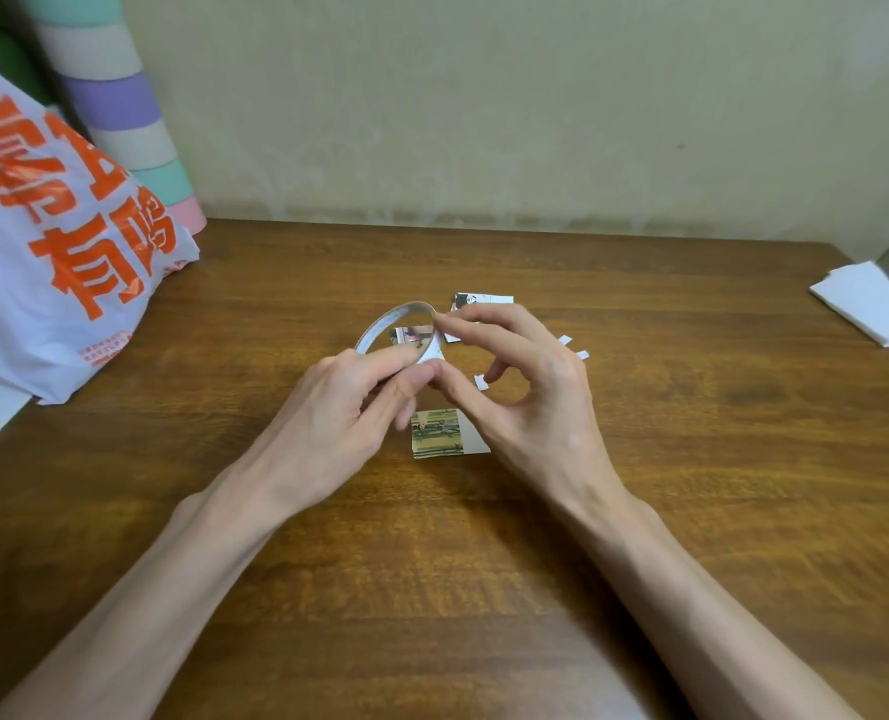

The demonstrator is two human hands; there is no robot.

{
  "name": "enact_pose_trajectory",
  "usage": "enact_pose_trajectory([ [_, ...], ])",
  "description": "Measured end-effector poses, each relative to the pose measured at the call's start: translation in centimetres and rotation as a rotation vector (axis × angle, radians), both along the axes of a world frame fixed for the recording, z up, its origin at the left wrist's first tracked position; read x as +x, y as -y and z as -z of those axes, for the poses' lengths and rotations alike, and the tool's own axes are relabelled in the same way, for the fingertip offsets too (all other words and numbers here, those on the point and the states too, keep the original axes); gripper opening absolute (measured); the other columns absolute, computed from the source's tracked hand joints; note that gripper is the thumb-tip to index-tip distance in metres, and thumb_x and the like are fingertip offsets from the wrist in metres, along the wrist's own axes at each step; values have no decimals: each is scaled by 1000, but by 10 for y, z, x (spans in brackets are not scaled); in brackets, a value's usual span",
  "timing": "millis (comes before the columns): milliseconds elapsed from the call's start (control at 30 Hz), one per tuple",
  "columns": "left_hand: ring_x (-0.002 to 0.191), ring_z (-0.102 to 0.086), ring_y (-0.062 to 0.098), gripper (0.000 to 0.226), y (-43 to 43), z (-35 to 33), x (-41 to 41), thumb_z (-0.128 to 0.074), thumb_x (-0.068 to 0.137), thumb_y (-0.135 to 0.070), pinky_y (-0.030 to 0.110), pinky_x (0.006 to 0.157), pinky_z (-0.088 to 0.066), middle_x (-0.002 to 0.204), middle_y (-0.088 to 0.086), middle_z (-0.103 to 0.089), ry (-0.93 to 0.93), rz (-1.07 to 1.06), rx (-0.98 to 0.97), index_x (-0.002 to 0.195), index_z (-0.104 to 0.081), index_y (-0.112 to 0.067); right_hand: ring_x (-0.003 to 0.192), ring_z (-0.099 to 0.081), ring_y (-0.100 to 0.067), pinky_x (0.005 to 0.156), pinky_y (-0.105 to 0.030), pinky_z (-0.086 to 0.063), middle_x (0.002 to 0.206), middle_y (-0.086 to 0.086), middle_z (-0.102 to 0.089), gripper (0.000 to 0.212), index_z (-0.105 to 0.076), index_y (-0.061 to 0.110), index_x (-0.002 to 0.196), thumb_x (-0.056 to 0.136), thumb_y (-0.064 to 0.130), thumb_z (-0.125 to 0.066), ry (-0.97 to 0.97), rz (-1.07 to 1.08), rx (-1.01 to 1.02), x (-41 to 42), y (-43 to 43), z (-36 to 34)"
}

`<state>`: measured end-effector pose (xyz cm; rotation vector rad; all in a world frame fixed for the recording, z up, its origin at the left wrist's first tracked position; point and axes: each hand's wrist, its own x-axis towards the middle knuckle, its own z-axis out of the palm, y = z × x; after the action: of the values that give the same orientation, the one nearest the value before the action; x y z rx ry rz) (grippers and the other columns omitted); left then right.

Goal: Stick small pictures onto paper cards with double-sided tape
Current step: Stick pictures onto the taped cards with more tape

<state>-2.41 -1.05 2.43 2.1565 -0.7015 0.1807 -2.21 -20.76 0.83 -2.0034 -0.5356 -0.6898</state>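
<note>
Left hand [348, 407] grips the thin tape roll [380, 324] by its near rim, fingers curled round it, above the table [639, 511]. Right hand [535, 397] pinches the roll's right side (forefinger on top, thumb beneath). Just near of them lies a bamboo picture [437, 433]. Far left, a white bag [42, 304] bears orange characters, 有鸣 legible.

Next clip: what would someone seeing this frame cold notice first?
Mid-table, the left hand and right hand together pinch a thin tape roll, held just above a green picture lying on the wooden table. At far left, a white bag with big orange characters competes for attention.
</note>
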Motion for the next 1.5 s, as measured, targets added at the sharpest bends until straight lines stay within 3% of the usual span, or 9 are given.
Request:
enact_pose_trajectory([
  [233,64,-53,14,24,3,3,-1,-42,112,-24,20,61,-37,73,-8,-55,20,-38,20,94,-56,-28,105,-69,-15,74,-32,-55,115,3,-74,26,-79,14,117,91,18,-81,55,48,10,0,-5,9],
  [400,63,-51,18,26,5,3,-2,-43,112,-25,24,59,-39,73,-7,-54,8,-65,-2,121,-67,-25,108,-67,-12,81,-35,-57,113,3,-74,23,-80,15,112,91,23,-81,67,82,4,0,-5,9],
  [600,59,-45,12,22,2,7,2,-46,111,-25,29,56,-38,65,-13,-49,31,-81,-7,100,-64,-30,101,-68,-14,72,-38,-55,107,4,-72,8,-79,14,95,88,14,-84,6,25,84,-1,-6,3],
  [833,75,-66,28,37,-2,9,6,-41,109,-39,51,67,-52,82,2,-71,6,-95,-42,102,-70,-18,93,-72,-17,74,-36,-56,122,0,-61,38,-71,13,123,88,13,-84,-57,-28,166,-4,-14,5],
  [900,62,-53,27,37,-2,9,5,-42,108,-38,49,60,-44,69,3,-58,21,-111,-27,88,-64,-16,94,-71,-16,74,-31,-55,123,0,-62,38,-72,14,127,90,15,-82,-50,-23,136,-4,-13,5],
  [1000,59,-48,23,30,-1,8,5,-47,110,-30,41,55,-42,67,-1,-54,41,-112,-27,86,-63,-23,95,-67,-11,75,-17,-49,115,2,-67,18,-81,15,109,90,16,-82,-13,28,50,-3,-11,6],
  [1100,58,-50,20,27,0,9,6,-50,110,-23,29,53,-39,67,-7,-56,65,-113,-16,88,-65,-24,93,-67,-13,74,-23,-50,106,4,-70,9,-82,18,97,88,16,-84,-30,38,73,-4,-10,6],
  [1233,56,-45,19,27,2,9,5,-51,108,-28,34,55,-39,63,-2,-51,89,-106,27,86,-65,-21,94,-70,-19,73,-35,-53,95,5,-74,3,-80,17,93,91,15,-81,-145,-32,166,-3,-5,3],
  [1500,55,-48,11,24,5,-9,9,-53,106,-27,15,54,-33,59,-18,-52,36,-42,105,88,-69,-30,94,-63,-20,76,-20,-42,93,6,-68,7,-68,18,95,102,16,-67,-200,-60,51,-2,-2,0],
])
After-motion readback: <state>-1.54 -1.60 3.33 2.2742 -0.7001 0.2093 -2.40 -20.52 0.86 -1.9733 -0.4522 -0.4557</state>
